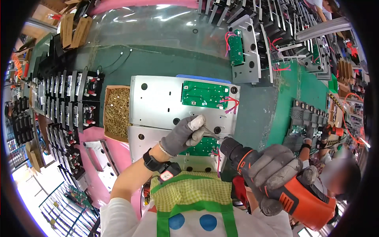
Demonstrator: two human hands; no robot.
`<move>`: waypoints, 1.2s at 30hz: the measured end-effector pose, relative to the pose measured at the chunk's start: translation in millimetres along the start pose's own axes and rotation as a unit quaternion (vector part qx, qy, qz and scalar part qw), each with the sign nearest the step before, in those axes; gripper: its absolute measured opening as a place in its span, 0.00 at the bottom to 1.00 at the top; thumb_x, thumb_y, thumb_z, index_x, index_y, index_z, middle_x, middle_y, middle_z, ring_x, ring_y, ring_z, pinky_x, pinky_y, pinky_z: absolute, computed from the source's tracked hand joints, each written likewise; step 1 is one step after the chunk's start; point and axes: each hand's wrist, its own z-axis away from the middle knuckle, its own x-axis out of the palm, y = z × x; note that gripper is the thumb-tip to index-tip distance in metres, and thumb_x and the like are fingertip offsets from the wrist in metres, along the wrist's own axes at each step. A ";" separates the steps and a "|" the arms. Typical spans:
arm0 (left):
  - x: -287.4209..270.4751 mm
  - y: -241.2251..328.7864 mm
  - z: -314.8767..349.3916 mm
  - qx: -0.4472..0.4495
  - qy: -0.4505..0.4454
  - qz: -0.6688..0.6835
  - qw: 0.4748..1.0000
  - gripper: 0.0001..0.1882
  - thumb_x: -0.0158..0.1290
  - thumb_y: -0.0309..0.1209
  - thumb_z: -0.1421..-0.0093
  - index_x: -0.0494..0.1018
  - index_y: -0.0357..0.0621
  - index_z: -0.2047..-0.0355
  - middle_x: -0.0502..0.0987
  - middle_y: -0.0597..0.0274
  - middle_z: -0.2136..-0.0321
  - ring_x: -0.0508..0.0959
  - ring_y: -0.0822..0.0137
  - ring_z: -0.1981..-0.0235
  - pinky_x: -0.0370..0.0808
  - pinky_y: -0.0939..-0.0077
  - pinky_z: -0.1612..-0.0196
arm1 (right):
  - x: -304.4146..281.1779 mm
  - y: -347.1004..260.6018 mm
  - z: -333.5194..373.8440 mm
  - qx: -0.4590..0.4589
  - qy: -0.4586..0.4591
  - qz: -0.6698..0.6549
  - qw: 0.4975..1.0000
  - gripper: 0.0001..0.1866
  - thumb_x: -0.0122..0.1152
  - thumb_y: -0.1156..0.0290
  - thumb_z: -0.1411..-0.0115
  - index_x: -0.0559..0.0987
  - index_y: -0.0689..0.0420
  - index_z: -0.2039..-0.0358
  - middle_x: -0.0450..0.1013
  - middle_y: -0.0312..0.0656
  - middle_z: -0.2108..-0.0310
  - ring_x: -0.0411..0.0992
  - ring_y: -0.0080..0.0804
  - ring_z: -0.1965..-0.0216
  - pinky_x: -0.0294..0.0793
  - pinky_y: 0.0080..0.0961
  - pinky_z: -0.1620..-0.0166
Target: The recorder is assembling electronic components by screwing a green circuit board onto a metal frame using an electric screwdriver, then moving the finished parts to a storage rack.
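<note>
My right hand (274,170), in a grey glove, wraps round an orange and black power screwdriver (308,203). Its thin bit points left, toward the fingertips of my left hand (183,134). That hand, gloved too, pinches at the bit's tip; whatever sits between the fingers is too small to name. Beneath my hands lie two silvery metal panels, a far one (154,100) and a near one (138,152). A green circuit board (205,94) with red wires rests on the far panel. Another green circuit board (203,147) on the near panel is partly covered by my left hand.
A cardboard box of small brass-coloured screws (117,112) stands left of the panels. Further left are rows of black parts (75,85). At the back right a metal panel with a board (241,51) stands near stacked brackets. A co-worker (335,173) works at the right.
</note>
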 end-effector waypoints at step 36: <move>-84.4 18.3 -9.3 0.098 0.183 -0.122 0.971 0.15 0.43 0.34 0.36 0.67 0.37 0.54 0.75 0.61 0.71 0.75 0.75 0.74 0.68 0.86 0.75 | -83.4 96.3 13.2 0.135 0.136 0.266 0.945 0.28 0.59 0.70 0.47 0.59 0.62 0.49 0.71 0.42 0.71 0.70 0.30 0.75 0.74 0.29 0.72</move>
